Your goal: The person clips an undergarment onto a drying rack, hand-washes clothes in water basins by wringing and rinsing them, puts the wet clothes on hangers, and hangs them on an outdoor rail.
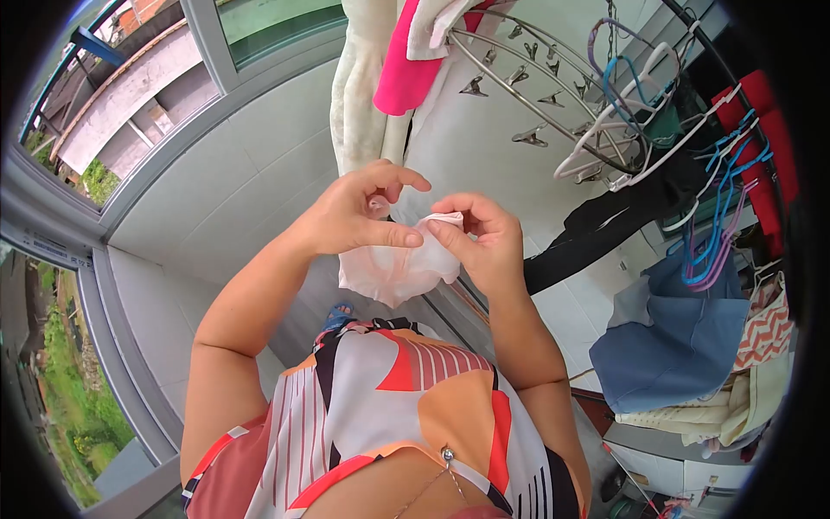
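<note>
A person's right hand (480,229) pinches a folded edge of a sheer white item (393,277), cloth or film being hard to tell, between thumb and forefinger; the left hand (367,208) has thumb and forefinger spread apart, though whether its curled fingers grip the bunched part cannot be told; the item hangs just below both sets of fingertips, with no tabletop beneath it. The step in hand appears to be sorting out that edge; the next move seems to call for a light left-hand pinch opposite the right. Below the fingers are a patterned top (432,381) and, beyond the item's lower edge, a blue slipper (339,313) over grey floor; above them hang a pale cloth (356,86) and a pink garment (398,82); up and right is a round clip rack (529,136), with blue fabric (670,346) lower right; farthest left, a window (143,95) opens on greenery and buildings.
</note>
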Available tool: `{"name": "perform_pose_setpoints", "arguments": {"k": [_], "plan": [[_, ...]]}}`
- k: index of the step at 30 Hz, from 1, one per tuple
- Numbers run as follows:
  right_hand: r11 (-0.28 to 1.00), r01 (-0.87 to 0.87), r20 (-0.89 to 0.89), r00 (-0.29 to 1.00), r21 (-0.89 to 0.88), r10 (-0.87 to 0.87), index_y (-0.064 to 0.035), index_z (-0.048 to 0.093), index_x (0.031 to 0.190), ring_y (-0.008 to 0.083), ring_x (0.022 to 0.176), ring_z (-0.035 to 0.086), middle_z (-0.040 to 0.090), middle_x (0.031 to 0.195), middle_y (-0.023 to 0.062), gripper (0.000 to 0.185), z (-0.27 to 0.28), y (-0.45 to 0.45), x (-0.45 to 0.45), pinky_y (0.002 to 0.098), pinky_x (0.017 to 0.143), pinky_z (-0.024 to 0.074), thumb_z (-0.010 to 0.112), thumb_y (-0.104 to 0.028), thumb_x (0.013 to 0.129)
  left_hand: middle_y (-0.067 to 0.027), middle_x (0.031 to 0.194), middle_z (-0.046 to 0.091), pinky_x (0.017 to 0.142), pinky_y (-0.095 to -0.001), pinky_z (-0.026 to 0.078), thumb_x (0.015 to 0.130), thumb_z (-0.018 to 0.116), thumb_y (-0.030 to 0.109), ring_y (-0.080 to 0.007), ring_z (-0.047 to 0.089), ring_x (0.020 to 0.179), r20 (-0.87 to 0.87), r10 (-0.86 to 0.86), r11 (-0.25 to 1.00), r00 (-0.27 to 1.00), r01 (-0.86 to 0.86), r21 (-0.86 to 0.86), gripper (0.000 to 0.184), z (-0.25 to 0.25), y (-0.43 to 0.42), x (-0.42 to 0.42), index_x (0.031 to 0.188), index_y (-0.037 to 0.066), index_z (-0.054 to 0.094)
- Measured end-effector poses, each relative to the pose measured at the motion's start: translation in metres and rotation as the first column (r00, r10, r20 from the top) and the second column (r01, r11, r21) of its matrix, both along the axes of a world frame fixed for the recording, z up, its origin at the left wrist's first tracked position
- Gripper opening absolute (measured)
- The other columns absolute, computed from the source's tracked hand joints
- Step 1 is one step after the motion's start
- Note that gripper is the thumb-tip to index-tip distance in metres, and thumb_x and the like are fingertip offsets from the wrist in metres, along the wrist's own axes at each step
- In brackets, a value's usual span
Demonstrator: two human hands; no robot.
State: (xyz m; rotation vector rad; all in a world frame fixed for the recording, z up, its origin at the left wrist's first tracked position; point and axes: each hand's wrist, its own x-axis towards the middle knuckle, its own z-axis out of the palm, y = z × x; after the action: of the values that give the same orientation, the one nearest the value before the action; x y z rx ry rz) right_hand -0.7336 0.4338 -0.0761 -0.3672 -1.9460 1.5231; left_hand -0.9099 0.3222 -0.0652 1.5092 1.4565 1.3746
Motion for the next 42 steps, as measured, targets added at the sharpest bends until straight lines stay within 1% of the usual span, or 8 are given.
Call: {"name": "perform_pose_setpoints", "arguments": {"k": [5, 8, 11, 14, 21, 24, 33, 42], "plan": [[0.973, 0.23, -0.038, 0.972, -0.008, -0.231, -0.0008, 0.062, 0.093, 0.0065, 0.07, 0.056, 0.062, 0.079, 0.0011, 0.015, 0.007, 0.008, -0.026, 0.0208, 0.063, 0.0444, 0.068, -0.005, 0.08, 0.0024, 0.086, 0.055, 0.061, -0.0204, 0.036, 0.075, 0.076, 0.016, -0.0058, 0.047, 0.071, -0.028, -0.265, 0.932, 0.964, 0.264, 0.248, 0.024, -0.016, 0.061, -0.031, 0.093, 0.005, 0.064], [0.934, 0.344, -0.109, 0.929, -0.096, -0.354, -0.0002, 0.061, 0.092, 0.0069, 0.068, 0.055, 0.062, 0.079, 0.0015, 0.017, 0.001, 0.017, -0.036, 0.0212, 0.063, 0.0447, 0.07, -0.01, 0.081, 0.0023, 0.082, 0.059, 0.064, -0.0219, 0.041, 0.079, 0.072, 0.015, -0.0064, 0.05, 0.073, 0.239, -0.399, 0.911, 0.885, 0.413, -0.01, 0.018, -0.01, 0.08, -0.042, 0.091, 0.004, 0.064], [0.744, 0.667, -0.186, 0.725, -0.049, -0.663, -0.0004, 0.059, 0.09, 0.0053, 0.058, 0.048, 0.058, 0.076, 0.0004, 0.022, -0.007, 0.025, -0.037, 0.0195, 0.054, 0.0412, 0.071, -0.018, 0.082, 0.002, 0.08, 0.061, 0.065, -0.0211, 0.043, 0.082, 0.069, 0.014, -0.0049, 0.052, 0.073, 0.355, -0.368, 0.915, 0.859, 0.403, -0.028, 0.016, -0.007, 0.101, -0.046, 0.091, 0.002, 0.064], [0.652, 0.717, -0.242, 0.605, -0.247, -0.758, -0.0016, 0.056, 0.092, 0.0042, 0.055, 0.044, 0.053, 0.072, -0.0013, 0.024, -0.002, 0.024, -0.035, 0.0183, 0.046, 0.0332, 0.066, -0.022, 0.085, 0.0011, 0.081, 0.062, 0.068, -0.0213, 0.044, 0.083, 0.067, 0.013, -0.0049, 0.053, 0.075, 0.366, -0.406, 0.906, 0.837, 0.42, 0.047, 0.015, -0.003, 0.117, -0.048, 0.091, 0.0, 0.063], [0.544, 0.776, -0.285, 0.469, -0.319, -0.836, -0.0028, 0.061, 0.089, 0.0024, 0.047, 0.036, 0.049, 0.066, -0.0047, 0.023, 0.027, 0.034, -0.051, 0.018, 0.039, 0.0221, 0.065, -0.026, 0.086, 0.0003, 0.08, 0.062, 0.067, -0.0213, 0.044, 0.083, 0.068, 0.014, -0.0059, 0.054, 0.074, 0.455, -0.397, 0.907, 0.797, 0.418, 0.058, 0.015, -0.002, 0.134, -0.019, 0.091, 0.001, 0.065], [0.503, 0.804, -0.254, 0.438, -0.318, -0.862, -0.0018, 0.064, 0.091, 0.0019, 0.048, 0.035, 0.044, 0.062, -0.0058, 0.024, 0.032, 0.03, -0.053, 0.0179, 0.041, 0.0214, 0.063, -0.026, 0.088, -0.0007, 0.082, 0.062, 0.067, -0.0216, 0.044, 0.082, 0.068, 0.014, -0.0063, 0.054, 0.075, 0.555, -0.464, 0.868, 0.691, 0.478, 0.131, 0.016, -0.006, 0.139, -0.012, 0.091, 0.001, 0.065], [0.584, 0.799, -0.172, 0.561, -0.143, -0.81, -0.0028, 0.062, 0.101, 0.0015, 0.052, 0.031, 0.039, 0.062, -0.0079, 0.028, 0.035, 0.026, -0.032, 0.0183, 0.045, 0.0253, 0.051, -0.028, 0.095, -0.0022, 0.087, 0.063, 0.076, -0.0227, 0.044, 0.084, 0.066, 0.011, -0.0084, 0.056, 0.084, 0.583, -0.469, 0.867, 0.663, 0.47, 0.163, 0.015, -0.006, 0.152, -0.007, 0.095, 0.001, 0.064], [0.676, 0.727, -0.247, 0.638, -0.118, -0.729, -0.0023, 0.062, 0.1, 0.0018, 0.054, 0.031, 0.039, 0.063, -0.0075, 0.026, 0.031, 0.031, -0.027, 0.0184, 0.046, 0.0252, 0.049, -0.024, 0.096, -0.0009, 0.091, 0.062, 0.077, -0.0232, 0.045, 0.086, 0.064, 0.012, -0.0086, 0.056, 0.084, 0.715, -0.533, 0.782, 0.452, 0.587, 0.212, 0.014, -0.005, 0.15, 0.002, 0.098, 0.004, 0.062]]}}
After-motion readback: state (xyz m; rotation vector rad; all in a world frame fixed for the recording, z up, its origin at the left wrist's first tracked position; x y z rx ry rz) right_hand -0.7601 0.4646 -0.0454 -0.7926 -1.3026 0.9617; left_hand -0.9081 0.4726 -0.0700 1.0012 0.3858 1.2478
